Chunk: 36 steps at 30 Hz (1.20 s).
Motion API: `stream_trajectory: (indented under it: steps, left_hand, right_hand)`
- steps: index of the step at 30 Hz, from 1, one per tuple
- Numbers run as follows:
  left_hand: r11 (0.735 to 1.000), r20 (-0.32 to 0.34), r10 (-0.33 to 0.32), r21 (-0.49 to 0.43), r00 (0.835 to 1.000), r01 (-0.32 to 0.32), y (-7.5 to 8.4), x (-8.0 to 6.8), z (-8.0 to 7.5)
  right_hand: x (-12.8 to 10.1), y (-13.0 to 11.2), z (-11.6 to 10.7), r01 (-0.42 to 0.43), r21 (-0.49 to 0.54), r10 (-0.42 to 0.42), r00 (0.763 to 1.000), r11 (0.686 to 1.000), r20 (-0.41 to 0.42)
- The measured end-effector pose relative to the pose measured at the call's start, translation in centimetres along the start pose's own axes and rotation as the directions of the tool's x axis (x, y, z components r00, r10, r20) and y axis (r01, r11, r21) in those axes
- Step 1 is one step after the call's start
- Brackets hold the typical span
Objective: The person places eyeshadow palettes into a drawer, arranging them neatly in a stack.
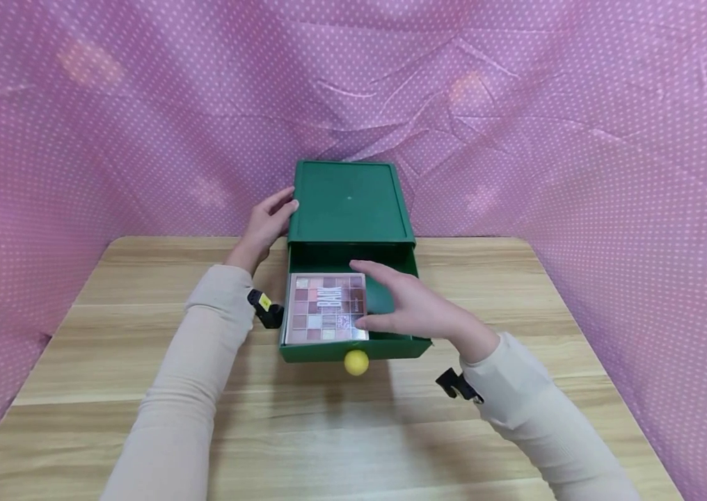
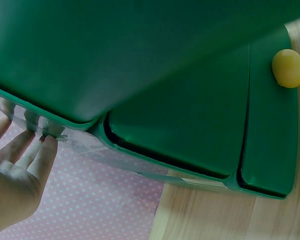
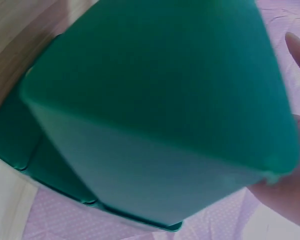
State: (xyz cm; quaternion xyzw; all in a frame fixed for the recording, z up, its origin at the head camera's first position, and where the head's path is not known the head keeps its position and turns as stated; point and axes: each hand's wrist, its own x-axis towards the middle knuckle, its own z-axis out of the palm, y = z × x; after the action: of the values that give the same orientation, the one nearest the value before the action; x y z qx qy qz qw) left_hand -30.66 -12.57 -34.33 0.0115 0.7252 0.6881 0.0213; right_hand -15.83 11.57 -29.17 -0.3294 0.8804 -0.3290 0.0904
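Note:
A green drawer box (image 1: 348, 202) stands at the middle of the wooden table, its drawer (image 1: 391, 348) pulled out toward me. An eyeshadow palette (image 1: 322, 309) lies flat in the drawer's left half. A yellow knob (image 1: 356, 362) sticks out of the drawer front. My left hand (image 1: 268, 219) rests with straight fingers against the box's upper left edge; in the left wrist view the left hand (image 2: 15, 175) touches the box (image 2: 140, 50) rim. My right hand (image 1: 403, 299) is over the drawer, fingers spread and straight, its thumb beside the palette's right edge. It grips nothing.
The wooden table (image 1: 328, 431) stretches to either side and in front of the box. Pink dotted cloth (image 1: 140, 104) hangs behind and along both sides. The right wrist view is filled by the green box (image 3: 155, 100). The knob (image 2: 288, 68) shows in the left wrist view.

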Motion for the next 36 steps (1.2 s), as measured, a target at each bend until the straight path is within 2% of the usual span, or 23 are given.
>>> stream_trajectory:
  steps: [9,13,19,22,28,31,34,36]
  left_hand:
    - [1.000,0.000,0.002,-0.012,1.000,-0.002,-0.1,-0.1,0.0]
    - [1.000,-0.001,0.007,-0.017,1.000,-0.007,-0.1,-0.1,0.0]
    - [1.000,-0.002,-0.001,-0.021,1.000,0.001,-0.2,-0.2,0.2]
    - [1.000,0.002,-0.007,-0.029,1.000,0.007,-0.2,-0.3,0.3]
    - [1.000,-0.005,0.001,-0.021,1.000,-0.001,0.0,-0.3,0.2]
    - [1.000,-0.005,0.002,-0.005,1.000,-0.002,0.1,-0.3,0.1]
    - [1.000,-0.003,0.002,-0.006,1.000,-0.002,0.1,-0.2,0.1]
    - [1.000,-0.001,0.002,-0.008,1.000,-0.002,0.1,-0.2,0.1]
  right_hand:
    - [-1.8,-2.1,0.1,0.047,0.054,-0.046,0.998,0.997,-0.031]
    - [-2.8,-2.9,0.8,0.111,0.112,-0.107,0.993,0.987,-0.041]
    - [-4.0,-3.5,2.7,0.286,0.175,-0.274,0.958,0.942,-0.087]
    - [-4.6,-3.7,3.8,0.324,0.230,-0.310,0.946,0.918,-0.097]
    - [-5.3,-3.6,5.8,0.313,0.394,-0.309,0.948,0.864,-0.077]
    - [-5.5,-3.2,6.7,0.321,0.431,-0.317,0.945,0.843,-0.083]
    - [-5.7,-2.7,7.6,0.281,0.491,-0.286,0.956,0.824,-0.068]
    - [-5.8,-2.5,8.2,0.221,0.551,-0.239,0.970,0.805,-0.041]
